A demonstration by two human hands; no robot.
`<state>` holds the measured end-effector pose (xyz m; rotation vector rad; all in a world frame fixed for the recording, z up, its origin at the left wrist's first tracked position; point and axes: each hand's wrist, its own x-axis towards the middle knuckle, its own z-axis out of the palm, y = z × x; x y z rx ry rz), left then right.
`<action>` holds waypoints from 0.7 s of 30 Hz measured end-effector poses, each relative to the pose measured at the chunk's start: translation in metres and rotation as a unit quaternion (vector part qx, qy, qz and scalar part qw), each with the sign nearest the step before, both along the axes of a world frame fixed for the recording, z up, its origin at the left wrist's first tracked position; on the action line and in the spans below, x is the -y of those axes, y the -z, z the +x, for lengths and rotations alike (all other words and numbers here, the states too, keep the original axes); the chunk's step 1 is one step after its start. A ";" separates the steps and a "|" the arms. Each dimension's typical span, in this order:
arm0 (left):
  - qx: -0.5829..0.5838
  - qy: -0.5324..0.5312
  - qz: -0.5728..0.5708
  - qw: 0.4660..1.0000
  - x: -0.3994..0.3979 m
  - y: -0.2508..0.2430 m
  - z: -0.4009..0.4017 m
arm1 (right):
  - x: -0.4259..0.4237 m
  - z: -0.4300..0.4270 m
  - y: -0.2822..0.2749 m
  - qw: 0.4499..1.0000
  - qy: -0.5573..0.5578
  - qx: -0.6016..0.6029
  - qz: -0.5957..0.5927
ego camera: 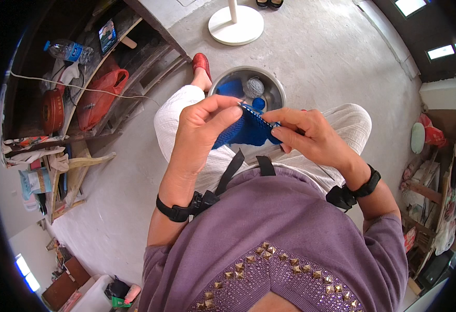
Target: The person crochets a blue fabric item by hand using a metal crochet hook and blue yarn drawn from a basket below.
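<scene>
Between my hands, above my lap, hangs a piece of blue knitting (253,130) with stitches along a thin metal knitting needle (260,116). My left hand (208,126) pinches the needle's left end and the knitting's edge between thumb and forefinger. My right hand (308,134) grips the right end of the work, fingertips close to the stitches. Just beyond my hands, a round steel basin (278,85) on the floor holds a grey yarn ball (253,87), a small blue yarn ball (258,103) and a flat blue piece (230,88). My fingers hide part of the needle.
A wooden shelf at the left carries a water bottle (70,51), a phone (107,37) and a red plastic bag (101,97); a white cable (95,90) crosses before it. A white round stand base (236,25) stands beyond the basin. Cluttered shelving (427,195) lines the right side.
</scene>
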<state>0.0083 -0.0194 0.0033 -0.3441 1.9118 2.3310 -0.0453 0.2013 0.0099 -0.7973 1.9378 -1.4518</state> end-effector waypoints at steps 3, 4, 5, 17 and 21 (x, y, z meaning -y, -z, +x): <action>0.006 0.014 -0.028 1.000 -0.003 -0.003 0.000 | 0.003 0.002 0.002 1.000 0.025 0.008 -0.009; 0.006 0.014 -0.028 0.999 -0.004 -0.003 0.000 | 0.004 0.002 0.002 0.999 0.033 0.016 -0.019; -0.007 0.009 -0.043 0.999 -0.004 -0.002 0.000 | 0.005 0.003 0.002 0.998 0.042 0.024 -0.029; 0.009 -0.026 -0.007 1.000 -0.004 -0.004 0.001 | -0.001 0.005 0.003 0.996 0.070 0.040 -0.031; 0.007 -0.026 0.011 1.000 -0.002 -0.005 0.001 | -0.001 0.005 0.001 0.999 0.041 0.021 -0.009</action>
